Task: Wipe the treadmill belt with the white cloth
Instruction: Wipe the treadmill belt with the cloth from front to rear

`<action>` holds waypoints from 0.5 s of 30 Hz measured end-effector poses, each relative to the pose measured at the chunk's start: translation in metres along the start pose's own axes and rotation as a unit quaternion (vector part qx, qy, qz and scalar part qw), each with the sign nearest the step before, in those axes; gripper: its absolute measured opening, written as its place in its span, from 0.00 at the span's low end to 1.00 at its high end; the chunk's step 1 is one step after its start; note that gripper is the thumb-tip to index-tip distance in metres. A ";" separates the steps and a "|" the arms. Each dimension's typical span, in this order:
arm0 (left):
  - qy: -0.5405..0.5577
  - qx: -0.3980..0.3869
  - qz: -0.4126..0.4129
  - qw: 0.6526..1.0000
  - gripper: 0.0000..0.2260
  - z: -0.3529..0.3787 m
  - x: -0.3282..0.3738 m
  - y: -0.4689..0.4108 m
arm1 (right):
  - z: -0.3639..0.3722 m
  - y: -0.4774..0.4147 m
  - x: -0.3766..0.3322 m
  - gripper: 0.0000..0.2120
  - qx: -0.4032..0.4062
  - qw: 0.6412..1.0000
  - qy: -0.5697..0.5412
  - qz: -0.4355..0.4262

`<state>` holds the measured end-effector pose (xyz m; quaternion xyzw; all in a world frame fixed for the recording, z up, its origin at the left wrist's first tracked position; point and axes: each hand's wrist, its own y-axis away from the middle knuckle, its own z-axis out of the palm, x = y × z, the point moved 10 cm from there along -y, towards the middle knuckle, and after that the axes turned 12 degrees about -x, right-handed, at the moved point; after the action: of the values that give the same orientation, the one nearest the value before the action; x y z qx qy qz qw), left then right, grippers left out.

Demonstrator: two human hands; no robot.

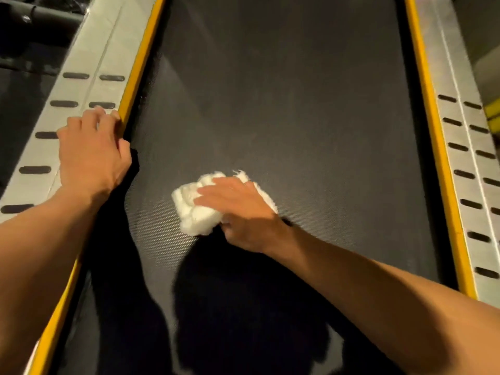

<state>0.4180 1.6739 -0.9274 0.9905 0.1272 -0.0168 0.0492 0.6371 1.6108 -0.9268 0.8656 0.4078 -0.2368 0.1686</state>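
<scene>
I'm mid-wipe, I judge, with much treadmill belt [284, 104] left: my right hand [240, 212] presses the white cloth [194, 209] flat-fingered, my left hand [92, 150] grips the side rail [89, 85].

Dark floor [19, 109] in dim warm light

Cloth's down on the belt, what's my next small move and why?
Probably sweep the cloth right, toward the yellow strip: your right hand presses it on the belt left of centre, a broad stretch lies rightward, and your left hand braces on the rail.
</scene>
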 end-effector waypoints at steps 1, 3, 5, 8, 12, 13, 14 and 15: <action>-0.004 -0.002 -0.002 1.000 0.18 0.001 0.001 0.000 | 0.001 0.007 0.003 0.20 -0.016 1.000 -0.009 -0.007; -0.001 -0.018 -0.010 1.000 0.18 0.002 0.004 -0.003 | -0.019 0.012 0.049 0.21 0.015 0.996 -0.014 0.085; 0.018 -0.037 -0.030 0.999 0.17 0.001 0.006 -0.006 | -0.054 0.021 0.104 0.21 0.097 0.974 -0.006 0.204; 0.047 -0.027 -0.032 0.998 0.20 -0.005 0.028 0.005 | -0.051 0.030 0.104 0.17 0.105 0.972 0.061 0.203; 0.147 -0.040 0.025 0.988 0.26 0.005 0.099 0.040 | 0.011 0.055 0.034 0.25 0.066 0.997 -0.011 0.029; 0.160 -0.054 0.045 0.985 0.25 0.009 0.115 0.048 | 0.007 0.061 0.034 0.25 0.086 0.995 -0.045 0.021; 0.166 -0.067 0.063 0.982 0.23 0.013 0.127 0.054 | -0.005 0.063 0.045 0.25 0.120 0.990 -0.069 0.034; 0.169 -0.078 0.076 0.980 0.22 0.017 0.134 0.059 | -0.023 0.064 0.064 0.25 0.154 0.983 -0.075 0.067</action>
<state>0.5621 1.6488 -0.9451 0.9791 0.0594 0.1640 0.1049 0.7293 1.6229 -0.9363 0.8864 0.2934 -0.3492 0.0792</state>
